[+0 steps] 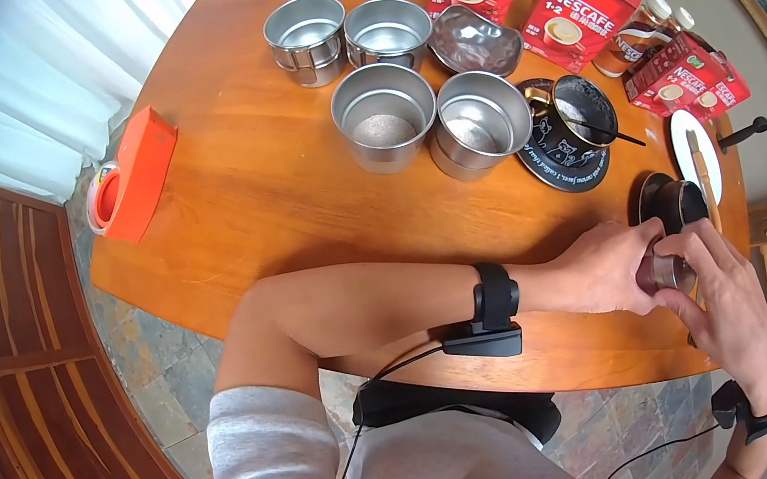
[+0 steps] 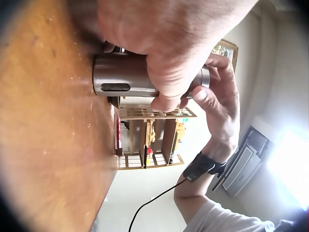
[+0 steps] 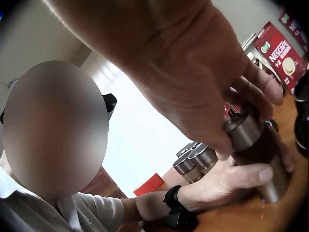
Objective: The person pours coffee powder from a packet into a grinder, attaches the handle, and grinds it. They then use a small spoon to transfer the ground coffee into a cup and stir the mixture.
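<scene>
A metal hand coffee grinder point(image 2: 124, 72) stands on the table, with a slot-shaped window low on its side. My left hand point(image 1: 602, 269) grips it round the middle, the thumb wrapped across the front in the left wrist view. From above, my right hand point(image 1: 732, 308) pinches the grinder's top ring between thumb and fingers. A short metal shaft sticks up from that top point(image 3: 241, 128) in the right wrist view, with no crank on it. Just beyond the hands sits a black cup point(image 1: 680, 202), partly hidden by fingers.
Several steel cups point(image 1: 383, 118) stand mid-table beside a metal dish point(image 1: 474, 42). A black cup with a spoon sits on a saucer point(image 1: 560, 171). Red Nescafe boxes point(image 1: 582, 3) and jars line the back. A white plate point(image 1: 694, 157) lies right, an orange stand point(image 1: 139, 174) left.
</scene>
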`<state>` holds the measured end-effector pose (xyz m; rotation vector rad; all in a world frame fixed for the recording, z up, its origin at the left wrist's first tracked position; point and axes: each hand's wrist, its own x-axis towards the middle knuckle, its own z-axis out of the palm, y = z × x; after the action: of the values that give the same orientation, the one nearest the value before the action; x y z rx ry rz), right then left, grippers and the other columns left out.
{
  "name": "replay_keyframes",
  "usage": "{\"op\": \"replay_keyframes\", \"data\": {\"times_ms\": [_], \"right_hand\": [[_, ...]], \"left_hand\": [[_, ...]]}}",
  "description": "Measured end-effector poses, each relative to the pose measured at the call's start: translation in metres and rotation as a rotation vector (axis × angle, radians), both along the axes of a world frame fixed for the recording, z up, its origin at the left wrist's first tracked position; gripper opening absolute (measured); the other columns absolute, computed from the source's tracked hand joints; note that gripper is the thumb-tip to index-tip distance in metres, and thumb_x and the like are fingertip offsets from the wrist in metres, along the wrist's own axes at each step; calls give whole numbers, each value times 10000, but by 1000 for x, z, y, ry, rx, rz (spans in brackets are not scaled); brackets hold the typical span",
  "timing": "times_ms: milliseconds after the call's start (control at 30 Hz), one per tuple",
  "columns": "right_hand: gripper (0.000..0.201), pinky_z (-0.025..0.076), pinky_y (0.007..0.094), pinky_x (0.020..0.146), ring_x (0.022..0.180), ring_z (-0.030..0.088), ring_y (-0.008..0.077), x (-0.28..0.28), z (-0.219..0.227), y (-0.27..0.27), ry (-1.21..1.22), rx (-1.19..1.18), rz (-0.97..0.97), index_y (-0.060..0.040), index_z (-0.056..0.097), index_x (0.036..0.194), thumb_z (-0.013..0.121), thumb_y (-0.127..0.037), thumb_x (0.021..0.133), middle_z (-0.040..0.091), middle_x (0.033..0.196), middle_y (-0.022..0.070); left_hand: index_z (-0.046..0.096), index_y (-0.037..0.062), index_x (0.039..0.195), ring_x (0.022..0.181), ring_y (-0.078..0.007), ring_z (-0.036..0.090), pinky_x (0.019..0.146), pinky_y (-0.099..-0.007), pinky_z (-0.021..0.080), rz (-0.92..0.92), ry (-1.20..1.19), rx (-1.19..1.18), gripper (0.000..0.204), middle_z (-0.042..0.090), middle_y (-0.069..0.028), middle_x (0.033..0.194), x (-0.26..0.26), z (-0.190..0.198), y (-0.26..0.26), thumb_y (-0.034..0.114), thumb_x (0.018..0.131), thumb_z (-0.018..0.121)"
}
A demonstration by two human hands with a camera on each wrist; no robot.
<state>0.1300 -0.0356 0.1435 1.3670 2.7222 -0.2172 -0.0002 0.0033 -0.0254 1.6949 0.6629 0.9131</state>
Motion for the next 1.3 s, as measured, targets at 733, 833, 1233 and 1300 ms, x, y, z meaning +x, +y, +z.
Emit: {"op": "replay_keyframes", "data": {"times_ms": [733, 833, 1233, 1300], "right_hand": [[508, 512, 462, 758, 992, 650, 339, 4, -1, -2, 14, 5, -69, -62, 590, 1200, 846, -40, 762, 621, 1098, 123], [507, 520, 457, 749, 977, 652, 334, 7, -4, -2, -39, -7, -108, -66, 591, 1188, 853, -43, 755, 623, 1092, 120], [468, 526, 471, 728, 945, 674, 352, 6, 3, -1, -5, 17, 36, -72, 592, 1197, 840, -67, 800, 616, 1021, 127], [452, 532, 457, 740, 954, 662, 348, 7, -1, -1, 21, 45, 5, -87, 593, 1198, 829, -76, 812, 608, 1038, 119]], "left_hand": [[556, 4, 1096, 831, -385, 713, 748, -476, 550, 54, -109, 81, 594, 713, -160, 837, 3, -6, 0, 304, 741, 925], [552, 16, 1087, 841, -381, 714, 756, -473, 551, -29, -34, -48, 579, 717, -159, 856, -2, 6, -1, 300, 745, 923], [561, 8, 1082, 843, -382, 733, 743, -459, 570, 9, 22, 6, 535, 724, -175, 866, -3, 10, -2, 242, 736, 895], [566, 21, 1127, 872, -377, 726, 769, -465, 566, 10, 10, -39, 557, 716, -185, 919, -2, 6, 0, 242, 735, 895]]}}
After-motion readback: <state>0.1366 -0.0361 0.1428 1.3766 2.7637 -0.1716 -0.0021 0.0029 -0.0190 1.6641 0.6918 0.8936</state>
